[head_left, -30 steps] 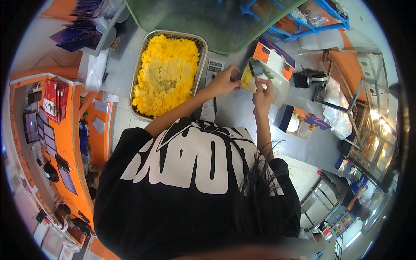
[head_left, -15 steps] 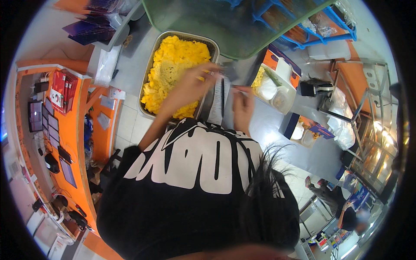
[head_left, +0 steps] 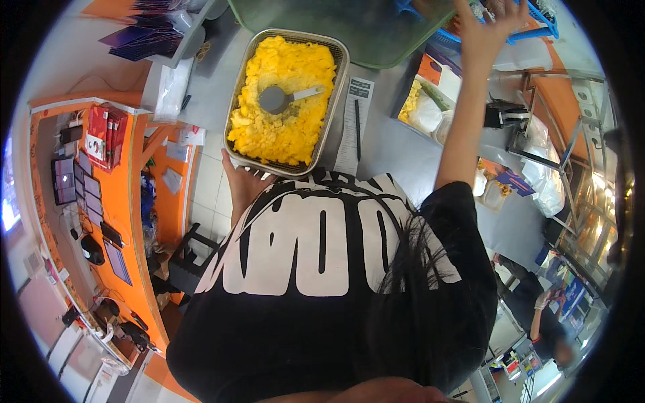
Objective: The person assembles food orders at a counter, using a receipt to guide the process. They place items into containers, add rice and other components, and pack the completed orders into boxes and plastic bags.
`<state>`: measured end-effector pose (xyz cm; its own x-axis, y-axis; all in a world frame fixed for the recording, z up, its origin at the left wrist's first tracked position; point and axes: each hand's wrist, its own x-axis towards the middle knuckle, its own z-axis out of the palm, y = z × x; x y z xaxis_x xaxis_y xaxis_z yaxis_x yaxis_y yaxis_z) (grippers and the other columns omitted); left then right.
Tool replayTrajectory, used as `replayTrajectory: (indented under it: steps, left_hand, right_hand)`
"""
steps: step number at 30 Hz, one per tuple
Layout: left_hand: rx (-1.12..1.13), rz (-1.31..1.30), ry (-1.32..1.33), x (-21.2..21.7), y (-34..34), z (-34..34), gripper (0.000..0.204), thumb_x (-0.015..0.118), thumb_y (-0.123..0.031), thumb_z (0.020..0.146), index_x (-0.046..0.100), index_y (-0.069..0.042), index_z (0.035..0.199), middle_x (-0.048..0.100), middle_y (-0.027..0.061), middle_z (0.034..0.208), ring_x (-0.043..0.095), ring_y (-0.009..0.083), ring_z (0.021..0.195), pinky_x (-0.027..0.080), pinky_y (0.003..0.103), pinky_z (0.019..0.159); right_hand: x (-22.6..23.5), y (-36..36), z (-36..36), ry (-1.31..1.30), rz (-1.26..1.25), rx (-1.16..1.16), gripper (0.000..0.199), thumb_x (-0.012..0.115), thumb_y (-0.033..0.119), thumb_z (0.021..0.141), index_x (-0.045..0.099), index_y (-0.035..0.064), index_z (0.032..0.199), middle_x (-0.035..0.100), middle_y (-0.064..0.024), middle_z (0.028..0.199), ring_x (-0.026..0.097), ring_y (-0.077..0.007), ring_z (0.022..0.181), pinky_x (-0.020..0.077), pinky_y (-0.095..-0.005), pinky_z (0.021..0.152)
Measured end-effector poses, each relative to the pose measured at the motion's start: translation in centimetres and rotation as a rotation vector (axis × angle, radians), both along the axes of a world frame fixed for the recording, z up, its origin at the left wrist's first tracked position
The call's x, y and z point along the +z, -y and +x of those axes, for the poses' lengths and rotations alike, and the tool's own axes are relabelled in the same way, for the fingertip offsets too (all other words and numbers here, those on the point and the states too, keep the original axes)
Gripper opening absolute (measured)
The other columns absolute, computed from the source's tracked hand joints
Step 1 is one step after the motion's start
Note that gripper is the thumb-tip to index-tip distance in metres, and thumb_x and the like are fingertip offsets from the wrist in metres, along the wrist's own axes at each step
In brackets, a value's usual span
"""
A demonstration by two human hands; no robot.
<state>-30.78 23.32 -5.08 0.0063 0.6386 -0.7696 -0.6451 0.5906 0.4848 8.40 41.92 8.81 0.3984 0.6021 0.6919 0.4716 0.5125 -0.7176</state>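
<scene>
A metal mesh-sided tray (head_left: 341, 57) holds a heap of yellow food that looks like scrambled egg (head_left: 289, 57). In the food lies a grey scoop (head_left: 273, 99) with a pale handle pointing right. At the tray's near left corner is my left hand (head_left: 243, 180), thumb and fingers apart, close against the rim; whether it touches is unclear. My right hand (head_left: 487, 33) reaches far right with fingers spread, above the blue plastic basket (head_left: 534, 30). Right of the tray, a black pen (head_left: 357, 127) rests on a long printed slip (head_left: 347, 138).
A large green translucent bin (head_left: 336, 33) stands behind the tray. Open meal boxes (head_left: 430, 91) with white and yellow food sit to the right. Dark sleeves (head_left: 144, 40) stack at far left. Orange shelving (head_left: 127, 221) flanks the left, and another person (head_left: 537, 316) is at lower right.
My left hand has withdrawn from over the tray to its near left corner. My right hand went from beside the slip to the basket. The scoop now lies in the yellow food.
</scene>
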Motion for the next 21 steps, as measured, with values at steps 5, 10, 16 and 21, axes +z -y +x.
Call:
replayTrajectory:
  steps: [5,10,16,21]
  left_hand:
    - [0.013,0.126,0.026,1.4,-3.0,1.6,0.106,0.042,-0.074,0.082,0.007,0.002,0.147,0.016,0.0255,0.147,0.023,0.0379,0.137,0.024,0.054,0.111]
    - [0.075,0.280,0.135,0.7,-6.0,2.4,0.111,0.048,-0.076,0.079,-0.002,-0.005,0.149,0.005,0.0271,0.152,0.010,0.0404,0.142,0.017,0.052,0.114]
    - [0.123,0.778,-0.079,12.2,-5.7,-0.6,0.107,0.043,-0.083,0.074,0.012,-0.015,0.151,0.014,0.0237,0.153,0.012,0.0438,0.141,0.012,0.069,0.107]
    - [0.329,0.741,0.022,16.2,-4.3,-1.8,0.070,0.048,-0.054,0.091,0.038,-0.005,0.139,0.042,0.0193,0.138,0.038,0.0340,0.129,0.029,0.057,0.106]
  right_hand:
    - [0.6,-1.2,-1.8,0.205,-0.091,-0.200,0.055,0.056,0.004,0.086,0.038,0.0001,0.138,0.058,-0.0181,0.121,0.057,-0.0246,0.106,0.0431,-0.0328,0.092]
    - [-0.1,2.7,-7.6,-0.283,-0.002,-0.051,0.058,0.057,0.007,0.085,0.036,0.0009,0.139,0.055,-0.0193,0.125,0.055,-0.0274,0.115,0.0389,-0.0333,0.099]
    - [-3.6,8.6,-9.2,0.100,-0.069,0.305,0.092,0.078,0.006,0.066,0.028,0.0056,0.144,0.019,-0.0162,0.155,0.023,-0.0314,0.141,0.0240,-0.0397,0.114]
    - [-11.0,15.5,-9.5,-0.035,-0.556,0.292,0.085,0.081,0.011,0.066,0.037,0.0067,0.139,0.040,-0.0181,0.140,0.040,-0.0339,0.129,0.0362,-0.0401,0.106]
